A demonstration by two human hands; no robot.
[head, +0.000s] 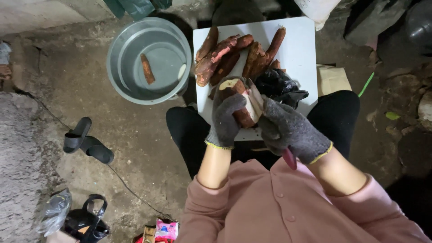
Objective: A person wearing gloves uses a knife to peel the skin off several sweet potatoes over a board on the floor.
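left hand (226,118): fingers wrapped around sweet potato (238,101), held above white board (297,54) | right hand (288,130): fingers closed on knife (257,100), blade against the peeled side | advice: I think shallow strokes, thumb clear of the blade, turning the root slowly

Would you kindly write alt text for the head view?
Gloved left hand holds a sweet potato while the right hand peels it with a knife over a white board piled with more; a grey basin sits nearby.
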